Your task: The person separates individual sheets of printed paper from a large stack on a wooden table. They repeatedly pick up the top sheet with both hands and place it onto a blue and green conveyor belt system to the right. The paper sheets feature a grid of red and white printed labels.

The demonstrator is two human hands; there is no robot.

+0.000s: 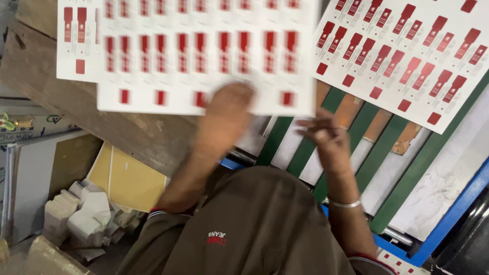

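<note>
Blurred, left hand [226,114] gripping printed sheet [204,56] from below – long edge sideways – right hand [326,137] beside, loosely open, empty

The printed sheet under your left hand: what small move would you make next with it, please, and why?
Probably slide the printed sheet right, onto the green belts. The left hand grips its near edge, the right hand hovers empty, and another sheet already lies there.

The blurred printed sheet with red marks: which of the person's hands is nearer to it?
Left. The left hand is on the blurred sheet at its lower edge; the right hand hangs just below its right corner.
</note>
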